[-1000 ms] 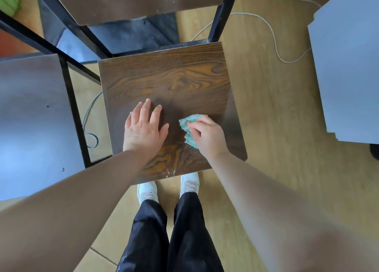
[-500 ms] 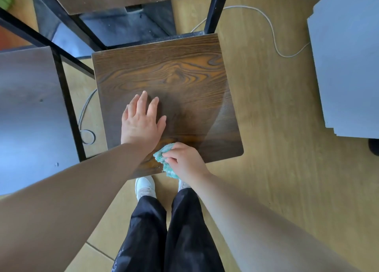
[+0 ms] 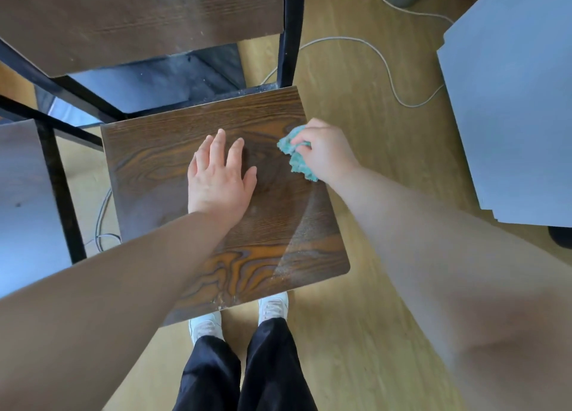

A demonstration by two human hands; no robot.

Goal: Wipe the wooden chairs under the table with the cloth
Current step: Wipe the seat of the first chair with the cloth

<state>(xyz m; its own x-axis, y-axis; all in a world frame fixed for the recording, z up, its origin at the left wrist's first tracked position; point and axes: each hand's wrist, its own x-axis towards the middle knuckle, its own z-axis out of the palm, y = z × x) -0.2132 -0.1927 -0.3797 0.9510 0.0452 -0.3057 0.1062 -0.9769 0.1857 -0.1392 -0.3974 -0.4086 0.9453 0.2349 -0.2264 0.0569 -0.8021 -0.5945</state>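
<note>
Left hand point(image 3: 220, 175) flat on chair seat point(image 3: 161, 175), fingers straight and spread, palm pressing near middle; right hand point(image 3: 325, 150) at seat's right edge, toward back, fingers curled round cloth point(image 3: 295, 156); cloth teal, bunched, touching wood; seat dark, bold grain, black frame point(image 3: 291, 39) behind; second chair point(image 3: 24, 194) just left; white cable point(image 3: 387, 67) on floor beyond; white shoes point(image 3: 274, 307) below seat's near edge.

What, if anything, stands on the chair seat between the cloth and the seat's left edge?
The left hand, flat on the seat, lies between the cloth, gripped by the right hand, and that edge.
</note>
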